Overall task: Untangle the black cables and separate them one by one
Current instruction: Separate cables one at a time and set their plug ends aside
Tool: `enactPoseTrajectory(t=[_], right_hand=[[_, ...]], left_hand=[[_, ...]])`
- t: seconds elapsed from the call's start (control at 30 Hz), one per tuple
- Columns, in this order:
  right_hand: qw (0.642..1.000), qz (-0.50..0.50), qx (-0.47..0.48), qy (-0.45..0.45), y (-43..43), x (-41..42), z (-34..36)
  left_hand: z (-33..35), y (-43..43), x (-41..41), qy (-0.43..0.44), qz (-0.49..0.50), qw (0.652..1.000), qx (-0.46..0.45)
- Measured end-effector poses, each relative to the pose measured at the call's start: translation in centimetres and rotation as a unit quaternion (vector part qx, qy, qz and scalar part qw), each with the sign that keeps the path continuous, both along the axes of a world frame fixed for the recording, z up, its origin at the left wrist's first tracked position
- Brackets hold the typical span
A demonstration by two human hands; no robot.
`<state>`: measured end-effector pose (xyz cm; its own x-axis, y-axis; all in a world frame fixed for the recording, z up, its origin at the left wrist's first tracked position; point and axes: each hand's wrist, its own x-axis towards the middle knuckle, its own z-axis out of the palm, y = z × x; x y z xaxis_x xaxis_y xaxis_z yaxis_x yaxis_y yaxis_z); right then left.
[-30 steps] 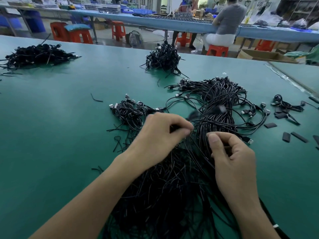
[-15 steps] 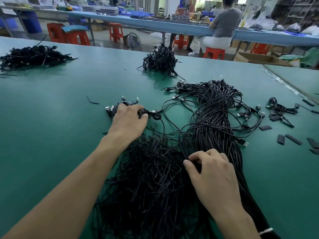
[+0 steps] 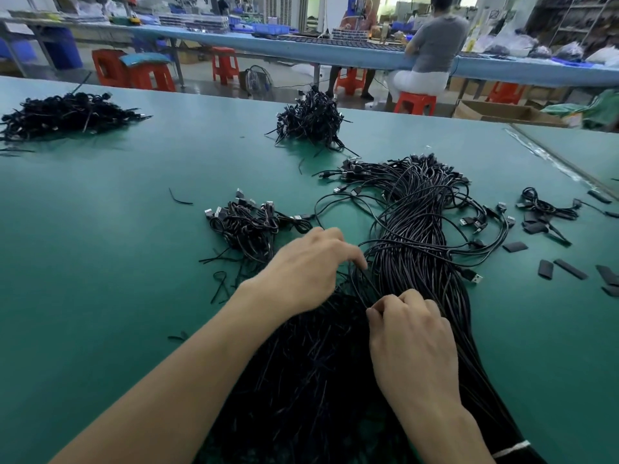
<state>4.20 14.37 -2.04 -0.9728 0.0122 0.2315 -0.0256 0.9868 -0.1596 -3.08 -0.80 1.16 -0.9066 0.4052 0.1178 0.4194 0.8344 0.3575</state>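
- Right hand (image 3: pixel 412 339), at about 5 o'clock on the table (image 3: pixel 100 262), has its fingers curled in tight. Thumb and forefinger are pinched on one thin strand (image 3: pixel 365 286) at the near side of the big bundle (image 3: pixel 415 242).
- Left hand (image 3: pixel 308 266) is just off at 10 o'clock from the right one, with its fingers hooked down into the same spot. It's blurry, so I honestly can't tell if it's got hold of a strand or is just raking through.
- That bundle of black cables runs from 6 o'clock, under both wrists, up to 1 o'clock, where the plugs (image 3: pixel 474 276) fan out.
- Biggest worry: yank that one strand while it's looped through its neighbours and the knot just cinches tighter. My guess is slow pulls with the other hand pinning the rest.
- Plug ends look like the snag points. One catching in a loop would drag half the bundle along.
- White tie (image 3: pixel 510 448) at 5 o'clock is wrapped round the near end. If the strand runs under it, it probably won't slide out at all.
- Small coiled pile (image 3: pixel 248 226) at 11 o'clock sits near the left hand, and a careless sweep could knock it back into the mess.
- Loose thin ends under the forearms could catch on a sliding strand too.
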Motion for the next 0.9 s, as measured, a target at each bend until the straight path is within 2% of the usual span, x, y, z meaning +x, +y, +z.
enactPoseTrajectory(t=[0.07, 0.13, 0.23, 0.3, 0.37, 0.43, 0.5, 0.6, 0.63, 0.67, 0.7, 0.73, 0.8, 0.9], right_hand=[[0.999, 0.016, -0.034, 0.026, 0.0, -0.1, -0.2], [0.987, 0.06, -0.121, 0.082, 0.2, -0.3, -0.4], [0.944, 0.145, -0.26, 0.143, 0.1, -0.3, -0.3], [0.925, 0.158, -0.291, 0.188, -0.1, -0.2, 0.2], [0.914, 0.138, -0.295, 0.241, 0.1, -0.2, 0.6], [0.912, 0.103, -0.293, 0.268, 0.5, -0.3, 0.9], [0.919, 0.059, -0.286, 0.264, 0.9, -0.3, 1.1], [0.945, -0.017, -0.259, 0.197, 1.6, -0.5, 0.9], [0.953, -0.034, -0.249, 0.168, 2.0, -0.5, 0.8], [0.96, -0.043, -0.239, 0.142, 2.2, -0.6, 0.8], [0.967, -0.043, -0.221, 0.121, 2.3, -0.5, 0.7], [0.973, -0.035, -0.202, 0.109, 2.2, -0.5, 0.8], [0.972, 0.002, -0.204, 0.115, 1.6, -0.5, 0.9], [0.924, 0.09, -0.333, 0.164, 0.7, 0.0, 1.5]], left_hand=[[-0.3, 0.5, -0.2, -0.007, -0.004, 1.0, -0.023], [-0.4, 0.9, -0.5, 0.0, 0.005, 1.0, -0.028], [-0.6, 0.9, -0.8, 0.044, 0.027, 0.999, -0.01], [-0.8, 0.4, -1.0, 0.076, 0.053, 0.993, 0.068], [-0.6, -0.2, -1.5, 0.101, 0.102, 0.973, 0.181], [0.1, -0.5, -1.7, 0.132, 0.169, 0.937, 0.277], [1.2, -0.4, -1.5, 0.2, 0.22, 0.881, 0.369], [3.0, -0.7, -0.9, 0.267, 0.202, 0.752, 0.568], [3.5, -0.8, -0.7, 0.279, 0.187, 0.717, 0.611], [3.8, -0.8, -0.3, 0.297, 0.168, 0.7, 0.628], [4.1, -0.7, 0.2, 0.327, 0.151, 0.7, 0.617], [4.4, -0.4, 0.7, 0.366, 0.133, 0.715, 0.581], [4.7, 0.4, 1.3, 0.437, 0.083, 0.765, 0.465], [4.4, 1.6, 1.6, 0.493, 0.02, 0.826, 0.272]])
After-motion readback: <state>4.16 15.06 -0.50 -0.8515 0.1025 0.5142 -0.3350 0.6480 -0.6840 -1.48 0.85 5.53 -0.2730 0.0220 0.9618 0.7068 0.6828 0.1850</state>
